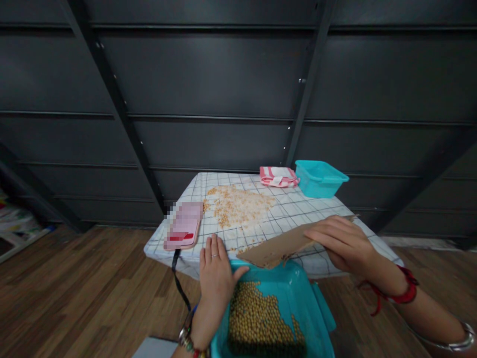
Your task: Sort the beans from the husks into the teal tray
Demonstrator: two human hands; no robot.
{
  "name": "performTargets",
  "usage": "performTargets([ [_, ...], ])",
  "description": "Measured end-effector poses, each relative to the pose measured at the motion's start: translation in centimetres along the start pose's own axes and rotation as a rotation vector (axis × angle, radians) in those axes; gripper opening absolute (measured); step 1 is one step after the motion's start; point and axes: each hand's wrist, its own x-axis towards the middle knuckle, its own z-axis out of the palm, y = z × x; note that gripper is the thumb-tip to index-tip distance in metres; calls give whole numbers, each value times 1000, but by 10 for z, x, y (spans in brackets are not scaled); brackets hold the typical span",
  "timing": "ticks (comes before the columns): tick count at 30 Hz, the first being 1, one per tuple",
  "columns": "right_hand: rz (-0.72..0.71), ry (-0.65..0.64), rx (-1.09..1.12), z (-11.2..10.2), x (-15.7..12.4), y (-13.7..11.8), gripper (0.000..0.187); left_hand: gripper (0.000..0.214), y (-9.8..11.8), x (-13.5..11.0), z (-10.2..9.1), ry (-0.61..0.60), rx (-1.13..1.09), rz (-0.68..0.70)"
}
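Note:
My left hand [215, 272] grips the far left rim of a teal plastic tub [298, 293] held at the near edge of the table, fingers up on the cloth and thumb over the rim. The tub holds a heap of yellow beans [257, 318]. My right hand [345, 241] holds a flat piece of brown cardboard [279, 247], fingers laid along its top, its low end tilted over the tub's rim. More yellow beans [238, 205] lie spread on the checked tablecloth [298, 211] beyond the cardboard.
A pink phone [184, 224] with a black strap lies at the table's left edge. A folded pink-and-white cloth [278, 176] and a second teal tub [319, 178] sit at the far side. Dark metal wall panels stand behind; wooden floor surrounds the small table.

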Motion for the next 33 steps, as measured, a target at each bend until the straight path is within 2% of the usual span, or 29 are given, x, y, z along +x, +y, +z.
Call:
performTargets([
  [7, -7, 1, -69, 4, 0, 1, 39, 89, 3, 1, -5, -35, 3, -1],
  [15, 14, -32, 5, -3, -6, -2, 41, 86, 0, 2, -2, -22, 15, -1],
  [21, 20, 23, -84, 2, -5, 2, 39, 92, 0, 1, -1, -25, 2, -5],
  [29, 33, -27, 17, -3, -9, 0, 36, 89, 0, 3, -4, -14, 11, -14],
  [33, 12, 9, -96, -5, -6, 1, 35, 89, -1, 2, -4, -17, 12, -8],
])
